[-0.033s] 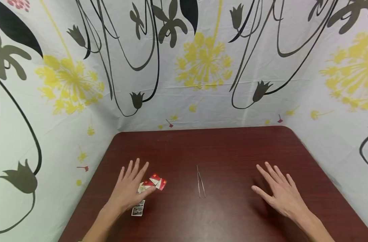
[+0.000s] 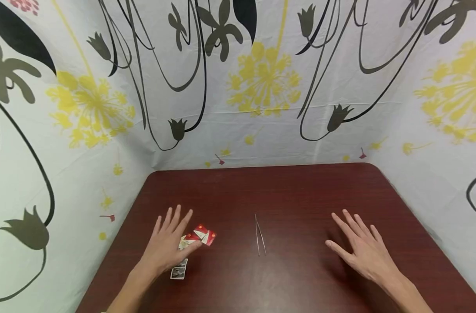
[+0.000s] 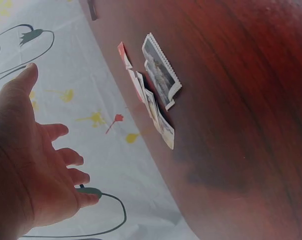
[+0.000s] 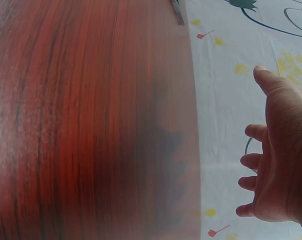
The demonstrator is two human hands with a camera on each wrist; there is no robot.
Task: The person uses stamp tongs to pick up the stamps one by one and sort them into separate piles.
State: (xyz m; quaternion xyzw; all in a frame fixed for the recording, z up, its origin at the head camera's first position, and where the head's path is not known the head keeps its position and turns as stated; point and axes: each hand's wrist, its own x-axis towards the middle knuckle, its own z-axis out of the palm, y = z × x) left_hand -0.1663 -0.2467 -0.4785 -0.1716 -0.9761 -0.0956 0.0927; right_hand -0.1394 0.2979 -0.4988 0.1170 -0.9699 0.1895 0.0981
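My left hand (image 2: 165,243) hovers over the left side of the table, its fingers spread and holding nothing. Partly hidden beneath it are red-and-white postage stamps (image 2: 208,238), lying overlapped. A grey picture stamp (image 2: 178,273) with a white border lies nearer me; the left wrist view shows the perforated edge of a grey stamp (image 3: 160,67). Metal tweezers (image 2: 257,234) lie mid-table between the hands, tips slightly apart. Over the right side, my right hand (image 2: 364,252) is held with fingers spread, touching nothing; its shadow falls on the wood below.
The dark red-brown table (image 2: 300,191) has rounded far corners. A white cloth (image 2: 261,143) printed with grey tulips and yellow flowers hangs behind it and along both sides. In the right wrist view, one end of the tweezers (image 4: 177,12) shows at the top.
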